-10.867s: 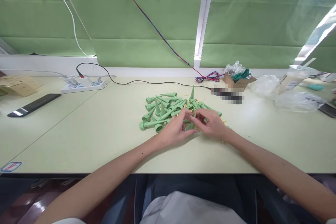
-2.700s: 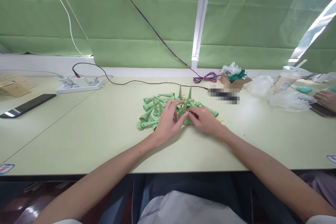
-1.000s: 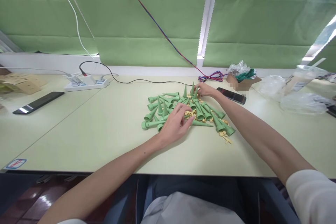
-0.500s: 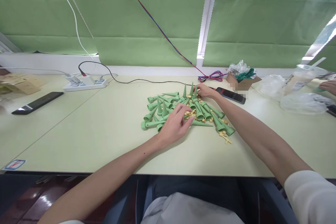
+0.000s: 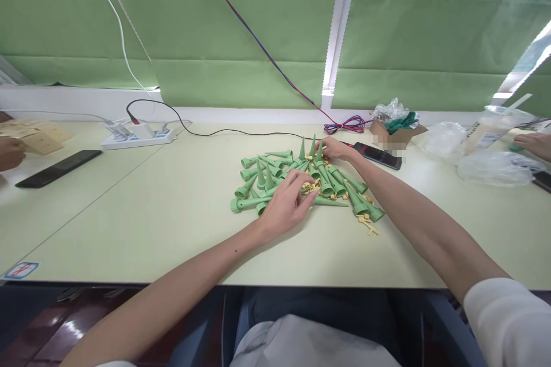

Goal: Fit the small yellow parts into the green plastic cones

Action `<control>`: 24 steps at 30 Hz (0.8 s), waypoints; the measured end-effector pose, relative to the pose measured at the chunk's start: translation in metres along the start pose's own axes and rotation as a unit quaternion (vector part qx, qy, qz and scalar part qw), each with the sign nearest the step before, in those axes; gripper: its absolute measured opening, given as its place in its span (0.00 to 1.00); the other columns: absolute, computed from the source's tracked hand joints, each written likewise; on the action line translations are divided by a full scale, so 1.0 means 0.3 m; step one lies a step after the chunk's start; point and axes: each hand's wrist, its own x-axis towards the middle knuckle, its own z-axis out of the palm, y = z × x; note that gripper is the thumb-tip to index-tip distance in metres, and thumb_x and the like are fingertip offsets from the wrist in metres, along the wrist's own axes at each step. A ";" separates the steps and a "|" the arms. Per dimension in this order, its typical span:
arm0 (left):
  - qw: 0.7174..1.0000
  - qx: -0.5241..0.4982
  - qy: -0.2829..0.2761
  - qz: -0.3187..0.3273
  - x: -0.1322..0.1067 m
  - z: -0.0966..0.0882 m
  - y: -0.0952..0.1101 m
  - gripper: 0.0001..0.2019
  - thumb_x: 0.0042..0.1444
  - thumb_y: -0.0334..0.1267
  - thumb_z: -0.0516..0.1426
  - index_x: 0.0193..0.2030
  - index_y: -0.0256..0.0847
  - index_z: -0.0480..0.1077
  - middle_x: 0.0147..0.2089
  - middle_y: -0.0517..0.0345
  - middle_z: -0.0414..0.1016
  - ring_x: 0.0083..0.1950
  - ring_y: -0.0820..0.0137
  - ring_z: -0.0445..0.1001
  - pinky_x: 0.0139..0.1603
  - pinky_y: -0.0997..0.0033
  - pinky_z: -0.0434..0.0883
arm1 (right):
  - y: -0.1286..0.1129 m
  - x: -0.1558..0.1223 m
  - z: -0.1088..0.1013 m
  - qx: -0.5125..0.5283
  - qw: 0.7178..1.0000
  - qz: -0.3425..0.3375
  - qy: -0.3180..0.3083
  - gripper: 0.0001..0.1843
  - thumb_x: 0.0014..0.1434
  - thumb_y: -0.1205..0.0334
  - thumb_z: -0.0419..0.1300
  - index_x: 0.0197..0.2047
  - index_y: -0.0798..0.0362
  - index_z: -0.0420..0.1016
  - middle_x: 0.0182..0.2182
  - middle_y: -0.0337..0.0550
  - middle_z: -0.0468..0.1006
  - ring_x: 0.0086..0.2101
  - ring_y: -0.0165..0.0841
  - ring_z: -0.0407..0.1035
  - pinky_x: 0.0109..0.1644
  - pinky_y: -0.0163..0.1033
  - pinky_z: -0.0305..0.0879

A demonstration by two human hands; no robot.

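A heap of green plastic spikes (image 5: 340, 182), tapered with wide ribbed ends, lies on the table in front of me. Several spikes point upward, among them a spike (image 5: 260, 175) at the left of the heap. Small yellow plastic pieces (image 5: 372, 229) are scattered among and beside them. Over the near side of the heap, my left hand (image 5: 286, 206) rests open, thumb and bent fingers apart. My right hand (image 5: 337, 148) reaches to the far side, beside the upright spikes. Its fingers are bent together and partly hidden, so whatever they grip cannot be made out.
A phone (image 5: 379, 156) lies right of the heap, near a cardboard box (image 5: 396, 136). Further right are plastic bags (image 5: 495, 169) and a drink cup (image 5: 491, 132). Leftward are a power strip (image 5: 138, 139) and a black phone-like slab (image 5: 60, 168). Other people's hands (image 5: 11, 153) show at both edges.
Another person's hand has come into view at the far left edge, by the yellowish blocks. My own hands and the heap look unchanged apart from a slight camera shift.
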 end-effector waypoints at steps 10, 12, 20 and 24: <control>1.000 0.004 -0.001 0.000 -0.003 0.004 -0.009 0.07 0.68 0.39 0.53 0.49 0.41 0.67 0.51 0.52 0.68 0.26 0.79 0.67 0.28 0.72 0.68 | -0.027 -0.111 -0.038 -0.001 0.988 0.054 0.148 0.05 0.54 0.69 0.62 0.28 0.59 0.78 0.23 0.43 0.77 0.19 0.27 0.66 0.31 0.35 0.65; 1.000 0.012 -0.001 -0.009 -0.003 0.004 -0.007 0.07 0.68 0.37 0.52 0.49 0.41 0.67 0.52 0.52 0.68 0.26 0.79 0.67 0.29 0.72 0.69 | -0.046 -0.162 -0.038 -0.002 0.975 0.060 0.214 0.06 0.58 0.66 0.60 0.33 0.59 0.78 0.29 0.47 0.80 0.22 0.29 0.69 0.33 0.36 0.67; 0.998 0.046 0.038 -0.032 0.008 0.004 -0.009 0.06 0.65 0.30 0.52 0.46 0.41 0.67 0.48 0.55 0.70 0.27 0.78 0.66 0.31 0.72 0.69 | -0.162 -0.385 0.064 -0.004 0.971 -0.047 0.233 0.06 0.60 0.63 0.60 0.33 0.54 0.77 0.33 0.45 0.82 0.28 0.33 0.71 0.37 0.39 0.67; 0.997 0.049 0.050 -0.035 0.009 0.003 -0.016 0.06 0.64 0.30 0.52 0.45 0.40 0.67 0.48 0.54 0.70 0.26 0.79 0.65 0.32 0.72 0.69 | -0.176 -0.408 0.100 -0.083 0.975 -0.096 0.181 0.07 0.61 0.64 0.61 0.30 0.53 0.76 0.31 0.43 0.80 0.28 0.33 0.69 0.39 0.40 0.64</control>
